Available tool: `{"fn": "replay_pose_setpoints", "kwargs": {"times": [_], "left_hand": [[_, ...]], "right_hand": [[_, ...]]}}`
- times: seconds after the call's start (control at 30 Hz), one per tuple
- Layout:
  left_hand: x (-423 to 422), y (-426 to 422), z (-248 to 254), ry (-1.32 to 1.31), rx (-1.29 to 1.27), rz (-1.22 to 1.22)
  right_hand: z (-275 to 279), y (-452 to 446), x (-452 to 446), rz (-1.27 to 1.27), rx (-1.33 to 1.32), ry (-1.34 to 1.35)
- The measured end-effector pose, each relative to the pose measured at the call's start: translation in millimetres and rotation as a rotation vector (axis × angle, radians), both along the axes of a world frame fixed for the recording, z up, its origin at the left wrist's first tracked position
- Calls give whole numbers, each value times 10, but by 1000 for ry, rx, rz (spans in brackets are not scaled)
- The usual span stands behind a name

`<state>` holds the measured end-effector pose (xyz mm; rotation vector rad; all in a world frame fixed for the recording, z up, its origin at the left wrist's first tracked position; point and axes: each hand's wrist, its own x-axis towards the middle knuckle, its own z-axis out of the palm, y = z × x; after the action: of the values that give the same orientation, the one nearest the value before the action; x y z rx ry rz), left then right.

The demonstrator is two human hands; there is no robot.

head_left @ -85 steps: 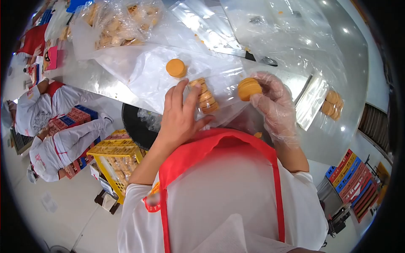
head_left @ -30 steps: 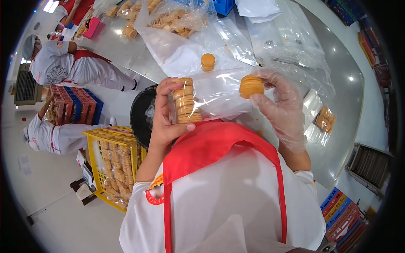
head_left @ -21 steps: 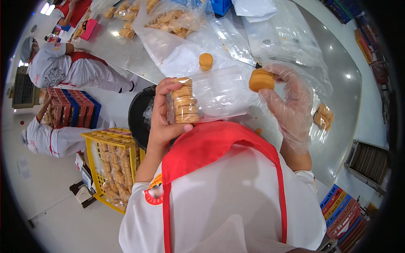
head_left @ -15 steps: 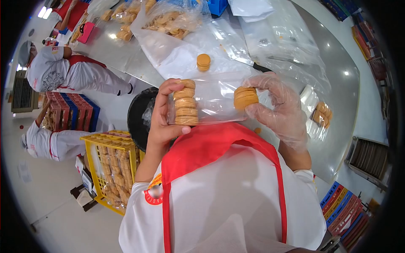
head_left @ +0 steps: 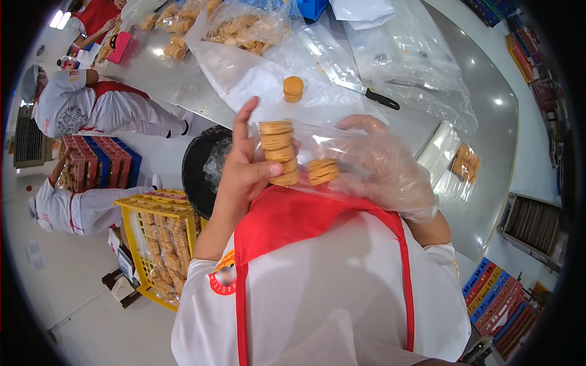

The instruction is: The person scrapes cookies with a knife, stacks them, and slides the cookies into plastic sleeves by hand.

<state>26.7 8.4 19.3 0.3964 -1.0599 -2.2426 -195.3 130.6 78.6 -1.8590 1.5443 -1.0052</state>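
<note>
My bare left hand (head_left: 243, 168) grips a clear plastic bag (head_left: 314, 137) by its closed end, thumb in front and index finger stretched upward. Inside the bag by that hand stands a column of round, flat golden cookies (head_left: 278, 152). A shorter stack of cookies (head_left: 322, 172) lies tilted in the bag, a small gap to the right of the column. My right hand (head_left: 390, 168), in a clear glove, is at the bag's right end with curved fingers. Motion blur hides its fingertips and whether they hold the bag. A small stack of cookies (head_left: 293, 89) sits on the plastic sheet beyond.
A knife with a black handle (head_left: 383, 99) lies on the steel table (head_left: 497, 134). Bagged cookies (head_left: 466, 163) rest at right, a large bag of cookies (head_left: 244, 33) at the back. Left are a black bin (head_left: 194, 174), a yellow crate (head_left: 131, 244) and co-workers (head_left: 91, 104).
The shorter cookie stack, earlier between my right fingers, has moved left and down towards the column. The bag has tilted, and my left index finger has lifted off the column's top.
</note>
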Motion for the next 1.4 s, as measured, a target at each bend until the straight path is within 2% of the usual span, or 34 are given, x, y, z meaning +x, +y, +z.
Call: {"fn": "replay_pose_setpoints", "kwargs": {"times": [0.1, 0.33, 0.4, 0.53, 0.6, 0.67, 0.73, 0.83, 0.93, 1.03, 1.13, 1.33, 1.4], "left_hand": [[-7, -112, -127, -53, 154, -38], [-41, -87, -143, 59, 94, 108], [-76, -85, -185, 60, 59, 118], [-111, -168, -351, 30, -69, 162], [-154, -223, -464, -2, -129, 168], [-175, -248, -514, -57, -219, 183], [-208, -259, -561, -105, -304, 202], [-274, -273, -678, -161, -425, 221], [-330, -308, -816, -218, -576, 210], [-405, -350, -911, -303, -766, 210], [-441, -385, -966, -381, -919, 204], [-511, -421, -921, -486, -1068, 190], [-515, -420, -842, -511, -1175, 228]], "right_hand": [[-1, -53, -1, 102, -15, 143], [13, -158, 54, 150, -151, 339], [-103, -203, 74, 135, -144, 293], [-360, -286, 33, 153, -230, 94], [-498, -259, 106, 49, -14, -391], [-513, -233, 96, -25, 68, -451], [-472, -282, -45, -47, 19, -94], [-733, -299, -192, -12, -79, -303], [-793, -232, -202, -196, 99, -336], [-1073, -238, -223, -357, 147, -344], [-1262, -194, -226, -441, 217, -485], [-1368, -106, -302, -447, 69, -121], [-1481, -69, -348, -560, -24, -158]]}}
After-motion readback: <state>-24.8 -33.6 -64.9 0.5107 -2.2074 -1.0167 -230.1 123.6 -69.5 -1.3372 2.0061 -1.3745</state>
